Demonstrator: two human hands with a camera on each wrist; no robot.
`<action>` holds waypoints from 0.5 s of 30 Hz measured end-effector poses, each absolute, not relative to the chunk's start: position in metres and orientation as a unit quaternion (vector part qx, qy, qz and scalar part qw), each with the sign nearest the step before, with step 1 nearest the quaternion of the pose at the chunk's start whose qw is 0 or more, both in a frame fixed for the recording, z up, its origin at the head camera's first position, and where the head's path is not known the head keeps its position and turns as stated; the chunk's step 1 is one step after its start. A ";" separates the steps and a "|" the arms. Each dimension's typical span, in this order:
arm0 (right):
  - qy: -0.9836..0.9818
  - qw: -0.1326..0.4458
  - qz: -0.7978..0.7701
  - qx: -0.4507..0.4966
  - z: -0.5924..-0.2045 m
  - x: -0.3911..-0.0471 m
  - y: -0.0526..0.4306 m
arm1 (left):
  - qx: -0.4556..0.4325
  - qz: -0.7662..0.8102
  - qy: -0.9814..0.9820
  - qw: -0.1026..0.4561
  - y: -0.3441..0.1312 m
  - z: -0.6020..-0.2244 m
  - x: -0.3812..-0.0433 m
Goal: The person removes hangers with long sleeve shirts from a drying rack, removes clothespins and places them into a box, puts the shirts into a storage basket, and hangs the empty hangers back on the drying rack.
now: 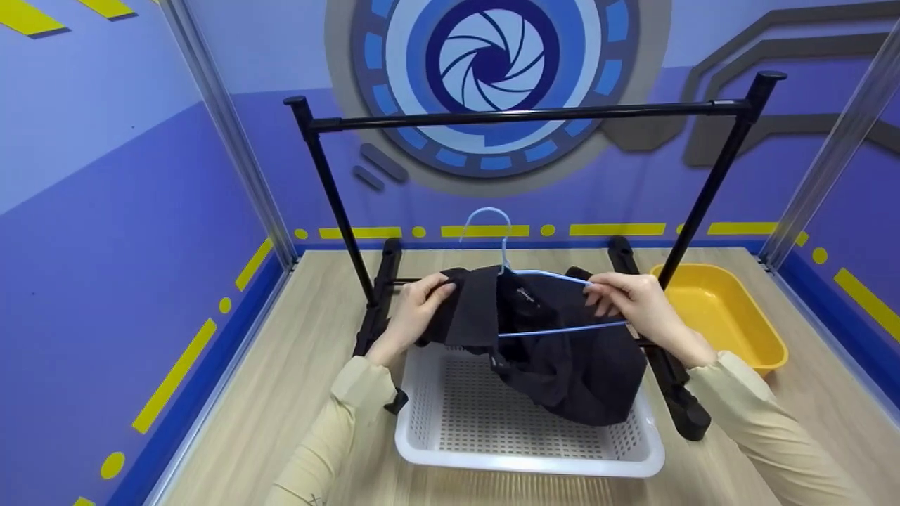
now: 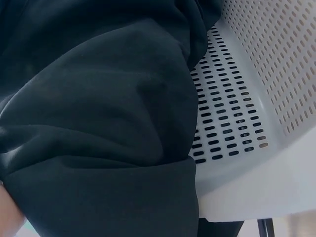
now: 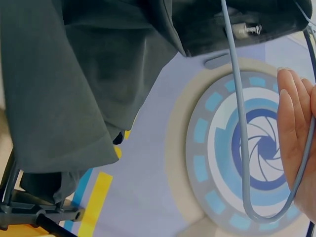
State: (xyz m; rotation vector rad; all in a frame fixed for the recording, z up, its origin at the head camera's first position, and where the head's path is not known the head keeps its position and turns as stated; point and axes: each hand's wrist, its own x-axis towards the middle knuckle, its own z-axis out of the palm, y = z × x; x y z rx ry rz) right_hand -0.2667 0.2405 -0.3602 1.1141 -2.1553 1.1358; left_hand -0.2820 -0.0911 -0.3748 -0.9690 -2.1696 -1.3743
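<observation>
A black garment point(image 1: 576, 372) hangs over the white basket, with a light blue hanger point(image 1: 562, 330) partly inside it. The hanger's hook stands upright, and its left end is hidden under the cloth. My left hand point(image 1: 411, 313) grips the garment's left shoulder, thumb on top. With my right hand point(image 1: 636, 299) I pinch the hanger's bare right end, outside the cloth. The right wrist view shows the hanger's rounded end beside my fingers point(image 3: 291, 113) and a small label point(image 3: 247, 30) inside the neck. In the left wrist view, folds of dark cloth point(image 2: 98, 98) cover most of the picture.
Below the garment sits a white perforated basket point(image 1: 527, 464). A black rack point(image 1: 527, 116) stands around and behind it, its bar above the hanger's hook. On the right, a yellow tub point(image 1: 717, 302) rests on the wooden table point(image 1: 246, 422). Patterned walls enclose the back and sides.
</observation>
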 end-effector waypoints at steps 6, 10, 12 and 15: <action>-0.788 0.242 0.416 0.385 -0.365 -0.267 0.251 | -0.351 -0.492 -0.771 0.202 -0.092 -0.376 -0.283; -0.785 0.241 0.428 0.378 -0.368 -0.271 0.258 | -0.352 -0.498 -0.767 0.199 -0.095 -0.389 -0.294; -0.783 0.242 0.432 0.375 -0.374 -0.276 0.264 | -0.346 -0.500 -0.770 0.195 -0.096 -0.398 -0.301; -0.787 0.242 0.433 0.367 -0.379 -0.279 0.271 | -0.334 -0.490 -0.780 0.200 -0.099 -0.407 -0.308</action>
